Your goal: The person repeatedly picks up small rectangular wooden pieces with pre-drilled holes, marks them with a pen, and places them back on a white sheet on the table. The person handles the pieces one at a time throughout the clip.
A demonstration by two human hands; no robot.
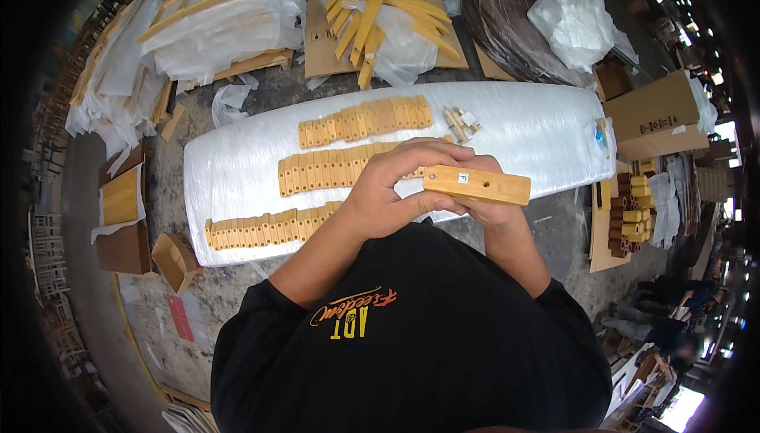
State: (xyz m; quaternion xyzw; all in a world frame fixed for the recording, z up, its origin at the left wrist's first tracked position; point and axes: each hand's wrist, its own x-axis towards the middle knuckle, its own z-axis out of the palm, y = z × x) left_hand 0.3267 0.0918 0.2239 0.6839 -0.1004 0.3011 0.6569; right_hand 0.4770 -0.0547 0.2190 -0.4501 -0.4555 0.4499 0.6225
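Observation:
A light wooden block (514, 188) with round holes and a small white label is held up in front of my chest. My left hand (388, 184) is closed round its left end, the thumb along the near side and the fingers over the far side. My right hand (492, 213) is closed on it from behind and below; the block hides part of those fingers. Beyond and left of my hands, similar drilled wooden blocks stand in a back row (364, 120), a middle row (317, 170) and a front row (265, 229) on the plastic-wrapped table (522, 116).
Small loose pieces (461, 123) lie past the back row. Wooden slats (372, 13) are heaped on cardboard behind the table, beside wrapped stacks (229, 29). A cardboard box (657, 112) and brown and yellow wooden parts (633, 211) stand at the right. An open carton (176, 263) sits at the left.

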